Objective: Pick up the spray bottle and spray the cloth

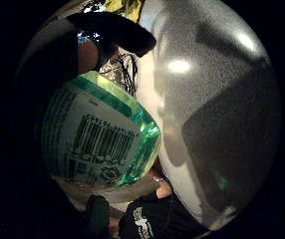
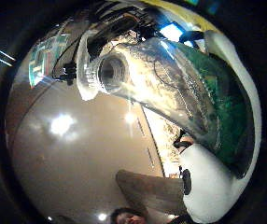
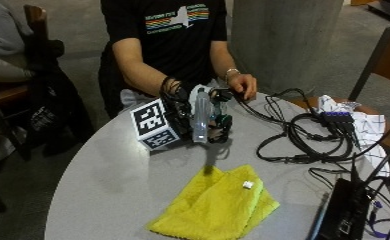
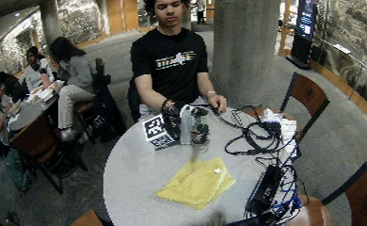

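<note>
Outside view: the gloved right hand [image 3: 205,117] has its fingers curled round the upright spray bottle [image 3: 200,116], held above the table [image 3: 102,185]. Yellow cloth [image 3: 215,205] lies well beyond the fingertips, bare tabletop between; the table's near edge lies just past it.

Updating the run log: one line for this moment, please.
right hand: grips spray bottle, lifted | yellow cloth: flat on table, near bottle | spray: none visible
</note>
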Demonstrator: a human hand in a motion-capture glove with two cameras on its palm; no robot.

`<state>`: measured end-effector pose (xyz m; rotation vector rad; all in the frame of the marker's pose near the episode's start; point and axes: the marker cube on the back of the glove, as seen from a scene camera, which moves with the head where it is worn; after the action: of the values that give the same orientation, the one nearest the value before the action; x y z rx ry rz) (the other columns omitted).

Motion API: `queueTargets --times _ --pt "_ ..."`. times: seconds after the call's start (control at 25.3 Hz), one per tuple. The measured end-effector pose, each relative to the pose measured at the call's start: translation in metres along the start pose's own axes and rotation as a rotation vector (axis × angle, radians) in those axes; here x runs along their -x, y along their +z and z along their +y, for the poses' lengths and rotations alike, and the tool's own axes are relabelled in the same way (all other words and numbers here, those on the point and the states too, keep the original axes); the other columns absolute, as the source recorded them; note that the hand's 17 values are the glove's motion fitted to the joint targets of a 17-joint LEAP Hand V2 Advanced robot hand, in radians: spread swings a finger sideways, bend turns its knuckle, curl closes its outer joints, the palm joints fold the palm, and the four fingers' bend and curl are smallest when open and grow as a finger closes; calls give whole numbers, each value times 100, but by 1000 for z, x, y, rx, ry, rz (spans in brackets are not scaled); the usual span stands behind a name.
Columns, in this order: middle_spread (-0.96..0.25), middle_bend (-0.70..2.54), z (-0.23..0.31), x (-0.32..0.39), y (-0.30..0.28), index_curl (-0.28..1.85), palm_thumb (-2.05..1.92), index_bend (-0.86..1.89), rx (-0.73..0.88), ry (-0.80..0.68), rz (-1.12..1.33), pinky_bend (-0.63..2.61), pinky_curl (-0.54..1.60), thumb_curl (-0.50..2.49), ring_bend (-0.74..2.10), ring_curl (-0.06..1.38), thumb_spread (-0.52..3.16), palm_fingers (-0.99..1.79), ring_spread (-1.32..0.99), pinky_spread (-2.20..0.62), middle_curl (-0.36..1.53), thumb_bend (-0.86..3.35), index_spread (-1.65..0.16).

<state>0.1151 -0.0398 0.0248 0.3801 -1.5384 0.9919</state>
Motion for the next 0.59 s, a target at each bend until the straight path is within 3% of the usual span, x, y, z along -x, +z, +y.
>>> queueTargets --times 0.59 --pt "-10 37 -1 -4 0 50 103 15 21 115 -54 17 28 68 50 51 52 99 -8 29 58 -3 -19"
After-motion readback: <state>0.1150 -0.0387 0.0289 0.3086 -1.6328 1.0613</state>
